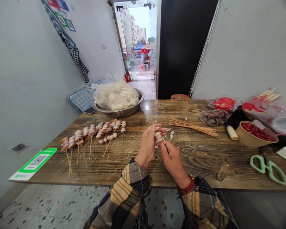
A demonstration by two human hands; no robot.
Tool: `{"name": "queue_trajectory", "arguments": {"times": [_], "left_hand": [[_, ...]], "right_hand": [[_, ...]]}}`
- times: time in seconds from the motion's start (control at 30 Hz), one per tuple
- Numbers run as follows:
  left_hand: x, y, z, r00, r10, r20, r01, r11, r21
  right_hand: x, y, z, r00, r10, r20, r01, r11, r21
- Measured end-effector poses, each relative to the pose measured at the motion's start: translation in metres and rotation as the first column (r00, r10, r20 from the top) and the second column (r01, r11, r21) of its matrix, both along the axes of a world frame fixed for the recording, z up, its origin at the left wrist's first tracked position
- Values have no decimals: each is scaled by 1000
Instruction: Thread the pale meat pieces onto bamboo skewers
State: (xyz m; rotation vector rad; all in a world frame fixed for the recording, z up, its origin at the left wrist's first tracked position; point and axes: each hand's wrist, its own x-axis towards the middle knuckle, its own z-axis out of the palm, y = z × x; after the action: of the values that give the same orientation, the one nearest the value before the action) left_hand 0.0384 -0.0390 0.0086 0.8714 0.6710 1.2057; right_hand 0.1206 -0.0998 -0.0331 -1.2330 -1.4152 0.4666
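While the left hand (pixel 147 146) curls its fingers around a skewer of garlic cloves (pixel 158 136), seemingly to steady the row, the right hand (pixel 173 159) pinches its lower end, perhaps to keep the stick from twisting. The skewer is between both hands, above the wooden table (pixel 200 165). To the left, loaded skewers (pixel 92 132) lie with bare ends toward the person, probably for easy lifting; to the right, bamboo sticks (pixel 193 125) lie bundled, apparently within reach. A metal basin (pixel 131 111) stands behind the loaded row; green-handled scissors (pixel 268 168) rest farther right.
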Motion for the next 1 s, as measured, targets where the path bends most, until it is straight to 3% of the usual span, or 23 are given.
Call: {"name": "queue_trajectory", "arguments": {"times": [0.3, 0.47, 0.57, 0.63, 0.73, 0.8, 0.9, 1.0], "left_hand": [[5, -2, -11, 993, 52, -107, -47, 998, 48], [6, -5, -10, 995, 21, -99, -17, 999, 40], [-3, 1, -9, 999, -24, -42, 26, 999, 42], [-11, 7, -11, 998, 0, -57, 1, 1000, 28], [-17, 11, -19, 987, 60, -150, -63, 998, -16], [-14, 8, -24, 978, 24, -207, -28, 999, -18], [-8, 2, -27, 957, -61, -283, 71, 997, 25], [-12, 10, -23, 961, 17, -278, 6, 996, 85]], "right_hand": [[-1, 0, -8, 987, -95, 131, 96, 995, 5], [0, 1, -5, 990, -90, 112, 92, 996, -9], [13, 1, 2, 995, -95, 14, 95, 995, 6], [28, 0, 6, 980, -162, -114, 162, 987, -10], [47, -2, 9, 874, -214, -437, 194, 977, -89], [53, -3, 9, 779, -203, -594, 168, 979, -114], [53, -7, 10, 769, -189, -610, 150, 982, -115], [52, -11, 11, 847, -165, -506, 138, 986, -92]]}}
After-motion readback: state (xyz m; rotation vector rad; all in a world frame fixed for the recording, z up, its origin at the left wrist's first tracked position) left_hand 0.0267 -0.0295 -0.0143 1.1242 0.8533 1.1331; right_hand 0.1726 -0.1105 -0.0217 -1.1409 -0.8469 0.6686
